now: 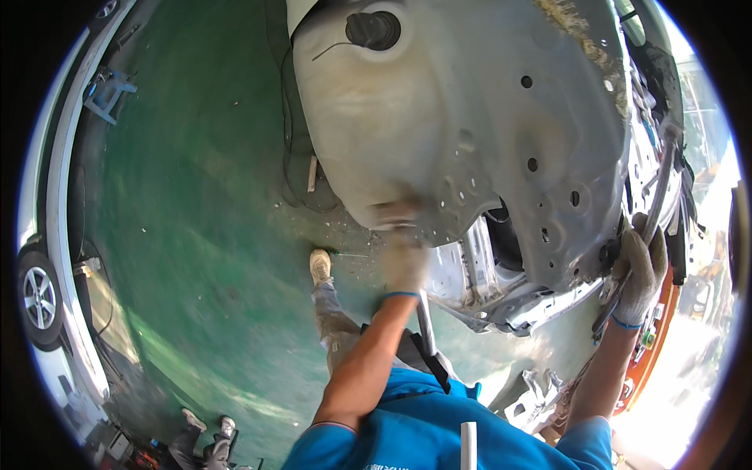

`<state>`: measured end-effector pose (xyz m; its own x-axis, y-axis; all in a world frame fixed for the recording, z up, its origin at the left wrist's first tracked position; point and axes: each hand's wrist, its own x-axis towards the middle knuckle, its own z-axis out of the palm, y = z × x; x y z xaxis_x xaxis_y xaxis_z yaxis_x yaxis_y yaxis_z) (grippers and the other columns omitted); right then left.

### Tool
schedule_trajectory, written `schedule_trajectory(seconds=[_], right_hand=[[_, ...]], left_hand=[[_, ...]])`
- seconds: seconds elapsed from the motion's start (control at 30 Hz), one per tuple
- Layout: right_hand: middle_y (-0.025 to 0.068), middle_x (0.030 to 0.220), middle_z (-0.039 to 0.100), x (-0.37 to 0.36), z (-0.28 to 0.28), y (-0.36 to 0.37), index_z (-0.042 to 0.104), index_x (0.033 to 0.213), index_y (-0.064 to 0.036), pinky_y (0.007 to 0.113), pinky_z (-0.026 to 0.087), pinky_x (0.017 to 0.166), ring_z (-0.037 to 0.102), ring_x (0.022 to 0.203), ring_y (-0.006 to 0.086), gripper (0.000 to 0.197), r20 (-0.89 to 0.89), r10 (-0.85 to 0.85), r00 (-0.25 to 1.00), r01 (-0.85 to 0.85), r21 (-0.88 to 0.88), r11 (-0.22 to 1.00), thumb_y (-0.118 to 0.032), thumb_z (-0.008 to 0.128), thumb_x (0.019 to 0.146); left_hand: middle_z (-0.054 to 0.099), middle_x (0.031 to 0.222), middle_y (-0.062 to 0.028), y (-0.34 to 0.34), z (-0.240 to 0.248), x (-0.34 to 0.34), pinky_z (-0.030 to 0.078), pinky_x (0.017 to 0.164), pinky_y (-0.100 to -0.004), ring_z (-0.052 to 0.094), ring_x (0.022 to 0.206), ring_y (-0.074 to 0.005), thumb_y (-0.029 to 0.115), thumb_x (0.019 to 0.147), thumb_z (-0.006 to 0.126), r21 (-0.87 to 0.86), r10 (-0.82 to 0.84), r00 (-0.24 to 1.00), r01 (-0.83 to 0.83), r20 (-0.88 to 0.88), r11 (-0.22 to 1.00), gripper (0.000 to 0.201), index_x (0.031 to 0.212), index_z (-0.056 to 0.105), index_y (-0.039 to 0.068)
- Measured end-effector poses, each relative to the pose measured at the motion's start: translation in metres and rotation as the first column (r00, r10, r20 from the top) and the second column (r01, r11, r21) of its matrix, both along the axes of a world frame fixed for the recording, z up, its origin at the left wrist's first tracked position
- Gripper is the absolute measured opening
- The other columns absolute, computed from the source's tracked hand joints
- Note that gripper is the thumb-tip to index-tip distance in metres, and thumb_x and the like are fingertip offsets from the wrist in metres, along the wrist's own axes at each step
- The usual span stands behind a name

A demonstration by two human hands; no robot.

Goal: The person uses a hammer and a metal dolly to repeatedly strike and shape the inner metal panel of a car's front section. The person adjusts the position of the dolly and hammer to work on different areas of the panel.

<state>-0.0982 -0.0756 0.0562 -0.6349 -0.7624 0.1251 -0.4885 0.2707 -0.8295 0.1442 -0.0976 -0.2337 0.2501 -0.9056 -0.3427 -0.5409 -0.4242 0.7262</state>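
My left hand (404, 266), in a pale work glove and smeared by motion, is closed around a hammer. The hammer's blurred head (398, 213) is over the lower edge of a large grey car body panel (486, 117); whether they touch I cannot tell. Its metal shaft (426, 325) runs back below my wrist to a black grip. On the right, my gloved right hand (644, 266) is wrapped round a long metal bar (664, 176), which reaches up along the panel's right side. The panel has several holes and a round opening with a dark part (373, 30).
Beneath the panel sits bare metal car structure (482, 270). A dark cable (288, 164) and a short pale stick (312, 174) lie on the green floor (196, 196). A blue stool (110, 95) and a car wheel (39, 299) are at left. Another person's feet (210, 423) show lower left.
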Motion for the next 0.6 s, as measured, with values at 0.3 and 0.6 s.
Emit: schedule_trajectory(seconds=[0.3,0.6], right_hand=[[-0.0027,0.072,0.057,0.005,0.006,-0.001,0.066,0.123,0.0052,0.018,0.032,0.047,0.045,0.049,0.0029,0.037,0.040,0.018,0.999,-0.019,0.029,0.999,-0.020,0.069,0.095],[-0.0033,0.070,0.056,0.004,0.005,0.001,0.069,0.116,0.0024,0.021,0.034,0.045,0.047,0.049,0.0037,0.033,0.074,0.041,0.996,-0.040,-0.018,0.999,-0.020,0.075,0.093]], left_hand=[[0.068,0.085,-0.0262,-0.008,0.002,0.019,0.056,0.076,-0.0560,0.068,0.079,-0.0513,0.024,0.090,0.071,0.016,0.173,0.954,-0.174,-0.245,0.985,0.042,0.116,0.052,-0.002],[0.068,0.083,-0.0246,-0.032,0.023,0.043,0.057,0.073,-0.0516,0.070,0.070,-0.0412,0.022,0.086,0.071,-0.093,-0.099,0.994,0.094,-0.053,0.991,0.043,0.114,0.051,-0.002]])
